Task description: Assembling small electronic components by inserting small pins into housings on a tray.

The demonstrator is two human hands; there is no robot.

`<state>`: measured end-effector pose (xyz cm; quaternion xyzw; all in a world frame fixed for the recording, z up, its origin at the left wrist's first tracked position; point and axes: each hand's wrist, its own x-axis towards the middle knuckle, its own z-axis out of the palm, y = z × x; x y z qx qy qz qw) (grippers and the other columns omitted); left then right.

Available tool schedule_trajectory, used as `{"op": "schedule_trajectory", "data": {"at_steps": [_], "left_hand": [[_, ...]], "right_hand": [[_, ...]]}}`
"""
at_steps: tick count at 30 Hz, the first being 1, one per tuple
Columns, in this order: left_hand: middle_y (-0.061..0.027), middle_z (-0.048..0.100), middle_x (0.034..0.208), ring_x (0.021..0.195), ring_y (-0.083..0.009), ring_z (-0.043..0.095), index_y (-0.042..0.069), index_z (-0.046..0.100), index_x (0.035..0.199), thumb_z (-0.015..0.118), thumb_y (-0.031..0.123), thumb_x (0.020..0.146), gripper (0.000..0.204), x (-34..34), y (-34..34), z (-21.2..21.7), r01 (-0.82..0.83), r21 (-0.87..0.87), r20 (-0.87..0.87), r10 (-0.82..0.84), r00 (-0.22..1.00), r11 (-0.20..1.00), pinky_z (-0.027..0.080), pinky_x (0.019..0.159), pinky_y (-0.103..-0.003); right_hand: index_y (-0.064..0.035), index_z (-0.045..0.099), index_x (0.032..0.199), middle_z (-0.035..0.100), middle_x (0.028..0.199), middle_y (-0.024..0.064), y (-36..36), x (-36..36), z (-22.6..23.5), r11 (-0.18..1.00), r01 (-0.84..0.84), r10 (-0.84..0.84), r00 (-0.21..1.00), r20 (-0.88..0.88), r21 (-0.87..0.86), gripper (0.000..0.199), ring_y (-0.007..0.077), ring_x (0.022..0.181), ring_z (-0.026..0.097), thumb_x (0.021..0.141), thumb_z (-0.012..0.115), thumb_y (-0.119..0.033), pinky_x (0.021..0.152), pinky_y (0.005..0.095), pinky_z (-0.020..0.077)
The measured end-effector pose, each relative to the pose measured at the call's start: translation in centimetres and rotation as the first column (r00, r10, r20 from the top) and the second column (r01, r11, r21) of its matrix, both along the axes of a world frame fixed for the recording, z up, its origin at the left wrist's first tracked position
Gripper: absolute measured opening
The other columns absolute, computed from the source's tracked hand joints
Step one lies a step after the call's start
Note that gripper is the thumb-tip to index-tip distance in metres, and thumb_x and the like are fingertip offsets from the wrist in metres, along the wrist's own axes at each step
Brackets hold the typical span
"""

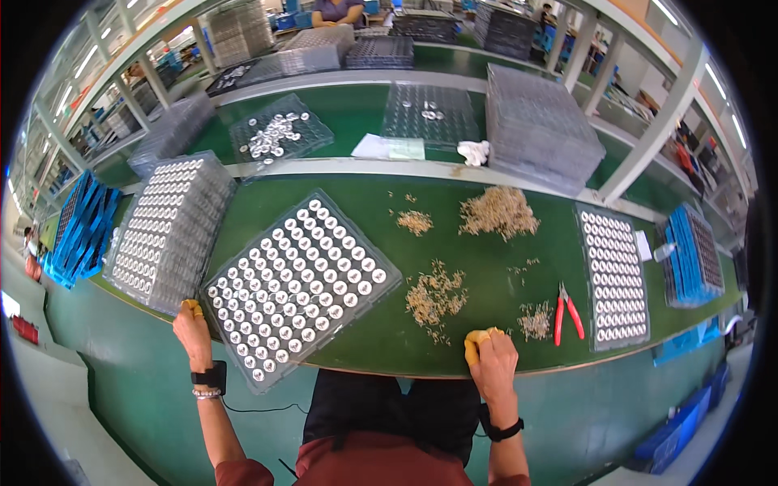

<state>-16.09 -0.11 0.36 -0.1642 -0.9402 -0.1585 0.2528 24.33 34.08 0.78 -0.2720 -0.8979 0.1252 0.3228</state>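
Note:
My left hand [193,332], with yellow covers on its fingertips, is curled at the table's front edge. It lies between a tall stack of clear plastic trays [217,194] and a tilted clear tray [320,344] full of round silver-white parts with dark centres [300,275]. Whether it pinches anything is hidden. My right hand [494,356], also with yellow finger covers, is closed at the front edge. What its fingers hold, if anything, cannot be made out. Beside it lie a loose pile of tiny tan, leaded parts [436,300] and a smaller pale pile [535,321].
Red-handled cutters [567,314] lie right of my right hand, beside another filled tray [616,275]. Larger tan heaps [498,213] lie farther back. Blue bins [693,255] flank the table. The rear shelf carries clear tray stacks [539,130] and loose round parts [275,136]. A person [338,12] is beyond.

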Motion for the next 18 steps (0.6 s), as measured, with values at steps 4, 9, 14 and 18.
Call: {"op": "schedule_trajectory", "data": {"at_steps": [4,9,14,18], "left_hand": [[-0.0221,0.066,0.077,0.072,-0.0378,0.065,-0.003,0.064,0.093,0.057,-0.001,0.082,0.013,2.2,-1.0,1.6,0.098,0.049,0.098,-0.102,0.99,0.994,0.05,0.065,-0.043],[-0.0118,0.065,0.083,0.066,-0.0179,0.059,-0.004,0.065,0.096,0.062,-0.001,0.085,0.011,12.5,3.9,5.0,0.256,0.356,0.108,-0.312,0.944,0.899,0.049,0.063,-0.031],[-0.017,0.063,0.087,0.077,-0.0331,0.06,-0.002,0.065,0.093,0.074,0.0,0.073,0.022,18.0,9.4,5.6,0.546,0.268,0.24,-0.604,0.76,0.793,0.049,0.07,-0.04],[-0.0176,0.061,0.089,0.081,-0.0351,0.06,-0.001,0.065,0.095,0.075,0.001,0.07,0.026,18.0,10.8,4.4,0.605,0.219,0.272,-0.643,0.716,0.765,0.049,0.069,-0.042]], "right_hand": [[-0.0048,0.061,0.084,0.054,0.078,0.0114,0.8,0.1,0.5,0.999,-0.013,0.009,0.997,0.083,0.044,0.014,0.0315,0.068,0.053,0.074,0.07,-0.007,0.062,0.0418,0.0432],[-0.0054,0.063,0.093,0.057,0.086,0.0115,0.3,-1.5,1.8,0.999,0.014,-0.012,0.997,0.072,-0.033,0.02,0.0322,0.08,0.056,0.075,0.07,-0.005,0.072,0.0411,0.0453],[0.0001,0.051,0.122,0.053,0.124,0.0162,-1.3,-6.2,2.7,0.99,-0.139,0.137,0.98,0.144,0.009,0.044,0.0329,0.121,0.049,0.083,0.065,-0.013,0.102,0.0443,0.0376],[0.0063,0.047,0.128,0.049,0.13,0.0202,-1.2,-9.4,2.1,0.972,-0.219,0.192,0.951,0.244,0.088,0.051,0.0364,0.125,0.045,0.087,0.061,-0.02,0.106,0.0494,0.0335]]}}
